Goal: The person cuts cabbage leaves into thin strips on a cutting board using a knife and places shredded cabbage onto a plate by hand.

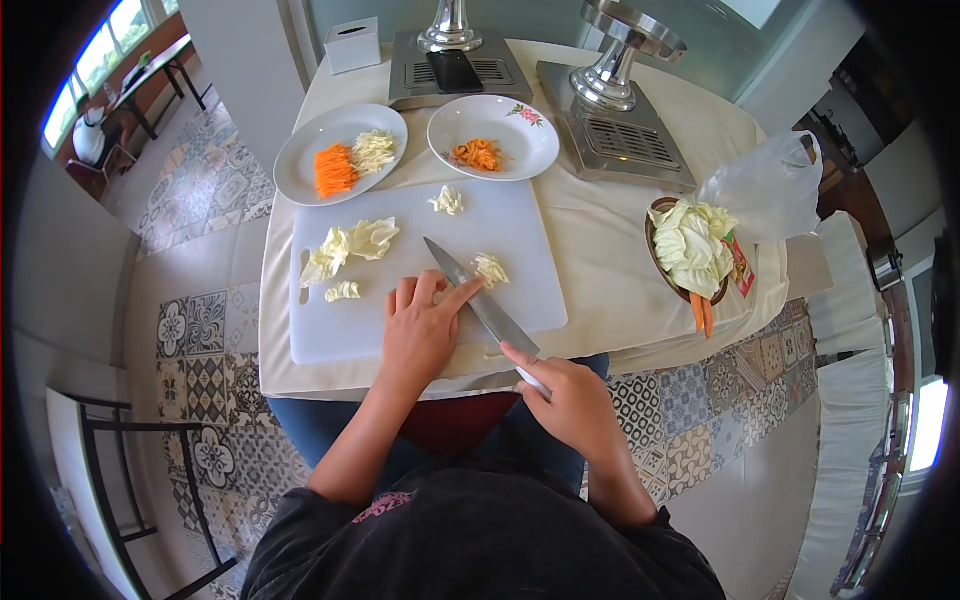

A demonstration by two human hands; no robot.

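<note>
My right hand (570, 400) is wrapped around the white handle of a kitchen knife (502, 322). Its blade slants up and left over a white cutting board (530, 230). My left hand (420, 325) rests on the board left of the blade, fingers apart, one finger reaching to the blade's edge. Just right of the blade lies a small heap of cut cabbage (490, 268). Another cabbage heap (447, 201) sits near the board's far edge. Cabbage leaf pieces (350, 245) and a small cut strip bundle (342, 291) are on the left side.
Beyond the board stand a plate (290, 170) with carrot and cabbage strips and a flowered plate (545, 150) with shredded carrot. Two metal stands (630, 140) and a phone (454, 72) are behind. At right are a bowl of cabbage (690, 250), carrots (702, 315) and a plastic bag (765, 190).
</note>
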